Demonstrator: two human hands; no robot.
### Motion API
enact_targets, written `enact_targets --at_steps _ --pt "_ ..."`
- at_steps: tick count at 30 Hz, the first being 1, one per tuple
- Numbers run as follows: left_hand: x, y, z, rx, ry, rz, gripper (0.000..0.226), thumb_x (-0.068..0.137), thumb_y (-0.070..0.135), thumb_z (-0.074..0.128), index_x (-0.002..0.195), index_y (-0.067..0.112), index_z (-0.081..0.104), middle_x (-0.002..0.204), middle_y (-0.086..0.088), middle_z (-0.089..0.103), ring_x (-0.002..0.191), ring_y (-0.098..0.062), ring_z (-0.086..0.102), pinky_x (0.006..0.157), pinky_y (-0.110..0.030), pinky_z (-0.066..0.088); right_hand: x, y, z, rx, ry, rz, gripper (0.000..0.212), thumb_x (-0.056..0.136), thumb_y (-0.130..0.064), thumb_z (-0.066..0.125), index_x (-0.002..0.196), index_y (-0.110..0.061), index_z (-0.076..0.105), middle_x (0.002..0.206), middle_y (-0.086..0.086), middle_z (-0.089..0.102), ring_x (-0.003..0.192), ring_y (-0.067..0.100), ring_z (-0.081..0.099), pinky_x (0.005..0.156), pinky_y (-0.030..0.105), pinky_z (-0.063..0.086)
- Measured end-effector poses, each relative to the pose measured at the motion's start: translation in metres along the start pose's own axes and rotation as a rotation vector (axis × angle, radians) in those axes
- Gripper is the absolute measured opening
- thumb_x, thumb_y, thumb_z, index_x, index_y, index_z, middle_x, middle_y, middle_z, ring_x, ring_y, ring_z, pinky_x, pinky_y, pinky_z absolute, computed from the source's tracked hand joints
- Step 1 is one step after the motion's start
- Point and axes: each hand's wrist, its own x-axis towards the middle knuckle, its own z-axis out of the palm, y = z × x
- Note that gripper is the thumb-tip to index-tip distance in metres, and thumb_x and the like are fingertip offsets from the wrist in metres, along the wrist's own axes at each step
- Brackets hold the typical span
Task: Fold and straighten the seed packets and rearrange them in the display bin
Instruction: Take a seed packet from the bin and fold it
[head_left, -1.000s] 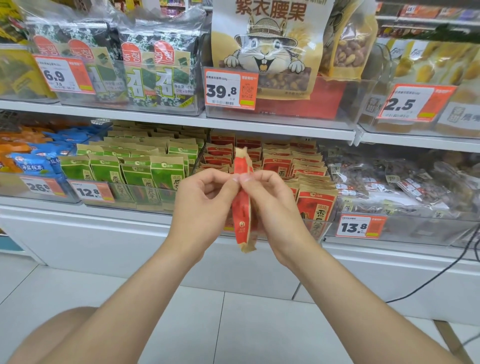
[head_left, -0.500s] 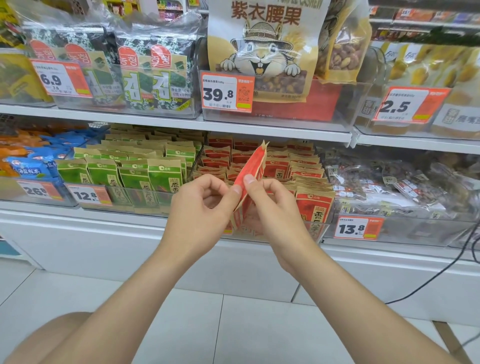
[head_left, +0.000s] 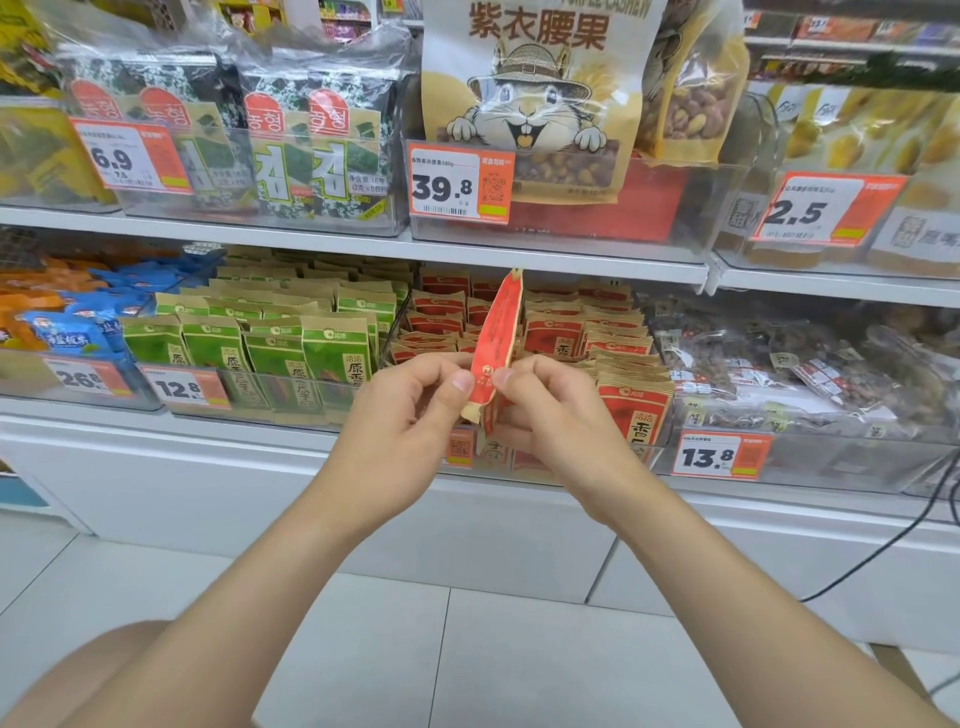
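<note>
Red seed packet (head_left: 497, 338) edge-on between left hand (head_left: 410, 415) and right hand (head_left: 558, 415); both thumbs pinch its lower end, above the display bin (head_left: 649, 452).

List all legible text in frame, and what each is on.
"紫衣腰果": cashew bag
"39.8": cashew price tag
"6.9": seaweed price tag
"2.5": upper-right price tag
"12.8": green packets' price tag
"13.8": lower-right price tag
"洽洽": front red packet
Print on the held red packet and the tags' small print: too blurred.
</note>
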Motion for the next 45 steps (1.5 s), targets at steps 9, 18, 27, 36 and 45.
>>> enact_targets --at_steps 9,18,27,36,45 --pt "0.0 -0.002 -0.004 0.05 0.003 0.043 0.027 0.104 0.035 0.057 0.091 0.021 0.076 0.133 0.016 0.072 0.125 -0.012 0.068 0.104 -0.051 0.055 -0.002 -0.002 -0.004 -0.099 -0.064 -0.056 0.028 0.102 -0.014 0.071 0.104 0.005 0.051 0.114 0.015 0.077 0.099 0.032 0.078 0.087 0.046 0.067" --pt "0.001 -0.001 -0.008 0.091 0.001 0.084 0.031 0.106 0.033 0.054 0.091 0.017 0.075 0.133 0.014 0.07 0.127 -0.011 0.065 0.102 -0.048 0.057 0.001 -0.001 -0.013 0.021 -0.171 -0.033 0.029 0.101 -0.007 0.073 0.117 0.011 0.057 0.123 0.021 0.075 0.112 0.038 0.076 0.098 0.05 0.063" --pt "-0.003 0.016 -0.002 -0.125 0.157 -0.138 0.042 0.091 0.051 0.074 0.117 0.02 0.061 0.106 0.001 0.081 0.092 -0.018 0.079 0.077 -0.043 0.063 -0.003 0.005 -0.004 -0.429 -0.025 -0.206 0.041 0.08 -0.038 0.094 0.094 -0.021 0.059 0.105 0.005 0.072 0.085 0.021 0.074 0.074 0.054 0.063" --pt "-0.001 0.011 -0.004 -0.133 0.053 -0.255 0.032 0.117 0.026 0.041 0.126 0.023 0.071 0.111 -0.005 0.081 0.105 -0.026 0.078 0.093 -0.05 0.062 -0.002 0.002 0.002 -0.298 0.181 -0.175 0.052 0.098 -0.04 0.077 0.138 -0.026 0.046 0.093 0.001 0.08 0.083 0.016 0.079 0.081 0.048 0.065" --pt "-0.002 0.003 0.001 0.363 0.087 -0.154 0.035 0.116 0.038 0.037 0.108 0.026 0.069 0.09 0.011 0.075 0.083 -0.005 0.069 0.069 -0.022 0.048 -0.002 0.011 0.014 -0.273 0.29 -0.281 0.009 0.104 -0.021 0.07 0.112 -0.019 0.073 0.089 -0.007 0.082 0.079 0.014 0.079 0.074 0.049 0.066"
